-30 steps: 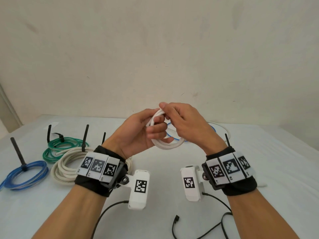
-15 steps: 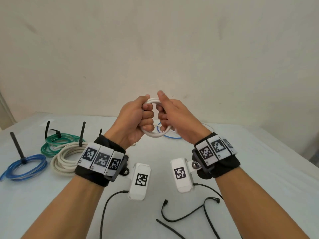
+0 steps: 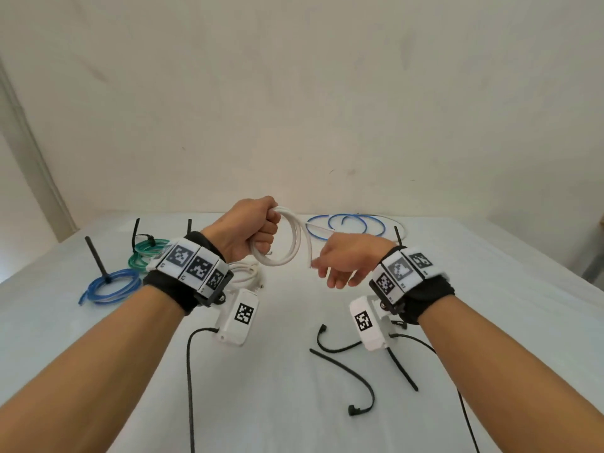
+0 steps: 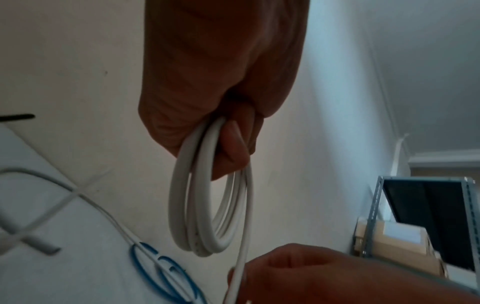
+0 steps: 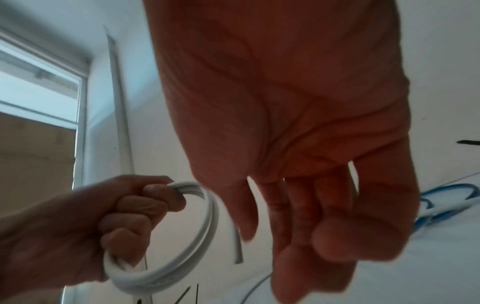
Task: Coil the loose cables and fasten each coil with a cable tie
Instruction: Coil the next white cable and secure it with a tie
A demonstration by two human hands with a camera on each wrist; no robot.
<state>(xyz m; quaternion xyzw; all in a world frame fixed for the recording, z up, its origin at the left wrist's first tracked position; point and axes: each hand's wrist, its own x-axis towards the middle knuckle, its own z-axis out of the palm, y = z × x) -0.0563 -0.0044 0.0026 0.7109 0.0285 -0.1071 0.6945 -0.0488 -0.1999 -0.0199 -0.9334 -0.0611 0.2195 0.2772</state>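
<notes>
My left hand (image 3: 263,232) is clenched round a small white cable coil (image 3: 292,246) and holds it upright above the table. In the left wrist view the coil (image 4: 182,205) hangs as several loops from the fist (image 4: 228,144). The cable's loose end (image 3: 310,256) dangles just left of my right hand (image 3: 333,276), whose fingers are relaxed and hold nothing. The right wrist view shows that palm (image 5: 298,144) bare, with the cable end (image 5: 237,246) beside the fingers. Three loose black cable ties (image 3: 356,374) lie on the white table (image 3: 490,322) near me.
A blue and white loose cable (image 3: 346,220) lies at the back of the table. At the left lie tied coils: blue (image 3: 111,286), green (image 3: 143,253), and a white one (image 3: 246,273) partly hidden by my left wrist. Black wires trail from the wrist cameras.
My right hand has let go of the white coil and dropped down to the right with its fingers spread. The left hand still grips the coil, and the loose end now hangs free.
</notes>
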